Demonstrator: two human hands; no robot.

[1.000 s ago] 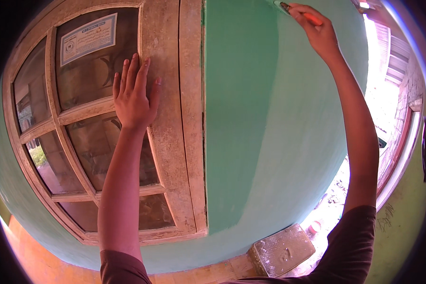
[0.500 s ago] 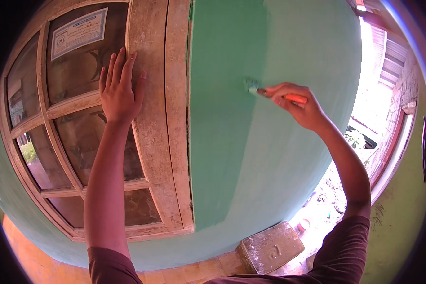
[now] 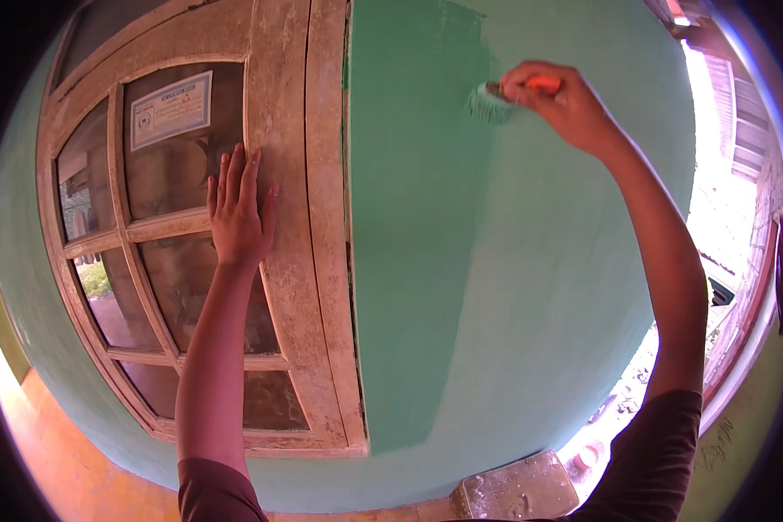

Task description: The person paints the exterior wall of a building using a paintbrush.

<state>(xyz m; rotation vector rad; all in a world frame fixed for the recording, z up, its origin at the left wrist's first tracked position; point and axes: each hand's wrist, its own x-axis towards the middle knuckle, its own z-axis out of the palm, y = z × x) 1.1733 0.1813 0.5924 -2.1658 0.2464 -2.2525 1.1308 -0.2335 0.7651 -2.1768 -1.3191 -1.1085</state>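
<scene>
My right hand [image 3: 555,97] grips a paintbrush [image 3: 489,103] by its orange handle. Its bristles, coated in green and slightly blurred, meet the wall [image 3: 565,261] at the right edge of a darker green painted band [image 3: 413,235]. That band runs down the wall beside the window frame [image 3: 291,200]; the wall right of it is a paler green. My left hand [image 3: 239,213] lies flat with fingers stretched, resting against the worn wooden window frame and its glass pane.
A paper notice [image 3: 171,110] is stuck on the upper glass pane. Below the wall stands a paint-spattered box-like block [image 3: 518,489] on the orange tiled floor [image 3: 61,444]. To the right is a bright opening with a reddish container [image 3: 586,458] on the ground.
My right hand has carried the paintbrush upward along the edge of the darker band. The whole view has tilted up a little; my left hand stays on the window frame.
</scene>
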